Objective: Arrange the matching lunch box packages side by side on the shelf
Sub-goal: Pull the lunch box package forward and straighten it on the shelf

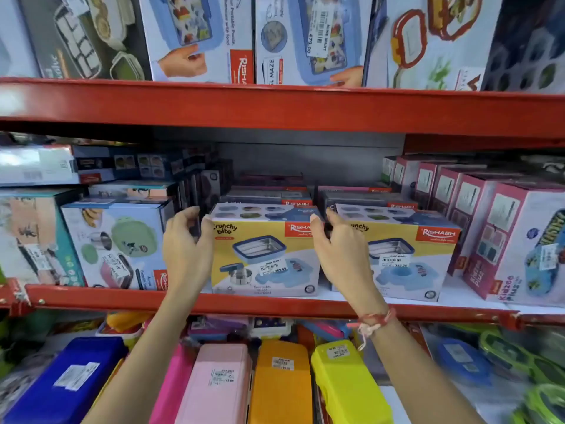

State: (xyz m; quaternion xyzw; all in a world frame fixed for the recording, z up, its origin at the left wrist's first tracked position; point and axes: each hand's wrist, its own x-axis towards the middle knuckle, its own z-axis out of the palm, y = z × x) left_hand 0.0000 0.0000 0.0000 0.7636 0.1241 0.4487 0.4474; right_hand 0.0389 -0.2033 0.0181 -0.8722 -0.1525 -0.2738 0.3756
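Observation:
Two matching yellow-and-blue "Crunchy Bite" lunch box packages stand on the middle shelf. The left package sits between my hands; the right package stands beside it with a narrow gap. My left hand curls at the left package's left edge, thumb on its top corner. My right hand is at that package's right edge, fingers reaching into the gap and covering part of the right package's front. Both hands seem to touch the left package; a firm grip is not clear.
A green lunch box package stands left of my left hand. Pink "Kidzee Plus" boxes fill the right end. Flat boxes are stacked behind. Coloured plastic cases lie on the shelf below; more boxes stand above.

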